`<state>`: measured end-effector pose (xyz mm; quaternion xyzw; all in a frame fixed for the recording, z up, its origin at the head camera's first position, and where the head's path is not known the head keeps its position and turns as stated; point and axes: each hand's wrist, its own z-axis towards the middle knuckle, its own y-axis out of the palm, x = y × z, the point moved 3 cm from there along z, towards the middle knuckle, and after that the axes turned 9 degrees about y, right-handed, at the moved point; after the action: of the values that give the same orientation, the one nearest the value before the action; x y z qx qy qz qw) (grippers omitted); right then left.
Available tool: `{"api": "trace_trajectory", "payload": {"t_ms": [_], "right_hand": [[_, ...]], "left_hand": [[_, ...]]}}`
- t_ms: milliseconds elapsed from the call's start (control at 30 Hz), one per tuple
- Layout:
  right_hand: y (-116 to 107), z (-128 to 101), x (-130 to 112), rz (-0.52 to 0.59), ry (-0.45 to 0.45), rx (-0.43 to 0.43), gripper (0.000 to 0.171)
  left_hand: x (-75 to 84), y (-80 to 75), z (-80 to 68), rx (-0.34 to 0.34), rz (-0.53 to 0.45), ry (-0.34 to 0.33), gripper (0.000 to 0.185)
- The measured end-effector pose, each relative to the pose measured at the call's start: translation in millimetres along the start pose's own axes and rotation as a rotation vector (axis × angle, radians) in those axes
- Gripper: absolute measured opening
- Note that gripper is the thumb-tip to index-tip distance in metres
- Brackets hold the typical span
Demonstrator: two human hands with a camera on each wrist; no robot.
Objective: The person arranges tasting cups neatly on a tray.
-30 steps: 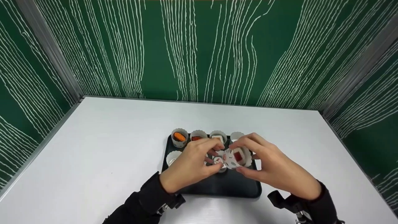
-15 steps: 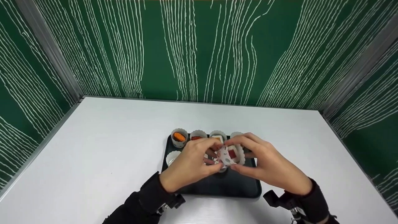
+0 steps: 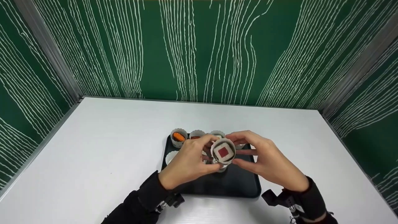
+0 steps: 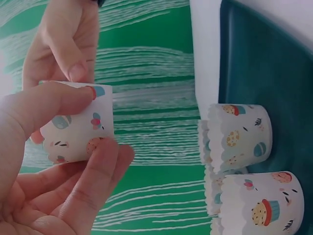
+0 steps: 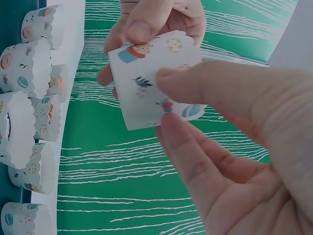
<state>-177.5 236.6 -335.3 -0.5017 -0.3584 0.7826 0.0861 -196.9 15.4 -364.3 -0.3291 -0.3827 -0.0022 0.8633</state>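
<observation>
While both my hands pinch the paper cup [image 3: 223,152] above the black tray [image 3: 245,189] | left hand [image 3: 186,163] and right hand [image 3: 267,161] grip opposite walls | cup axis upright, mouth facing me | neither hand nearer.

Head view looking forward and down over the bench [image 3: 93,161] from above, facing the green wall [image 3: 199,49], mid-range. Left wrist view sitting close, rolled sideways, looking past fingers. Right wrist view equally close, also rolled. All three sharing the paper cup [image 3: 223,151] [image 4: 78,122] [image 5: 154,83] and tray [image 3: 236,183] [image 4: 264,63].
</observation>
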Motion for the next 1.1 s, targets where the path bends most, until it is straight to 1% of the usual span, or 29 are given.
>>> {"api": "trace_trajectory", "payload": {"t_ms": [233, 367, 533, 733, 867, 1000, 1100], "right_hand": [[-0.5, 2.4, 1.0, 0.002, 0.019, 0.041, 0.043], [0.6, 1.9, 2.1, 0.024, 0.012, 0.065, 0.039], [3.1, 0.8, 3.5, 0.045, 0.005, 0.069, 0.035], [5.3, 0.9, 3.2, 0.045, -0.02, 0.088, 0.033], [6.0, 1.1, 3.1, 0.03, -0.032, 0.106, 0.031], [7.1, 1.3, 2.2, 0.004, -0.049, 0.112, 0.028], [8.6, 2.3, 1.0, -0.005, -0.071, 0.108, 0.026]], "left_hand": [[1.2, -2.6, 1.0, 0.003, 0.006, 0.026, 0.053], [2.9, -4.3, 1.8, 0.001, 0.033, 0.06, 0.055], [3.3, -3.5, 2.7, -0.013, 0.032, 0.095, 0.057], [3.6, -4.1, 2.4, -0.011, 0.026, 0.08, 0.055], [3.4, -4.8, 2.2, -0.004, 0.031, 0.082, 0.055], [3.0, -4.9, 1.6, -0.002, 0.007, 0.081, 0.054], [2.3, -5.8, 0.6, -0.005, -0.004, 0.068, 0.055]]}}
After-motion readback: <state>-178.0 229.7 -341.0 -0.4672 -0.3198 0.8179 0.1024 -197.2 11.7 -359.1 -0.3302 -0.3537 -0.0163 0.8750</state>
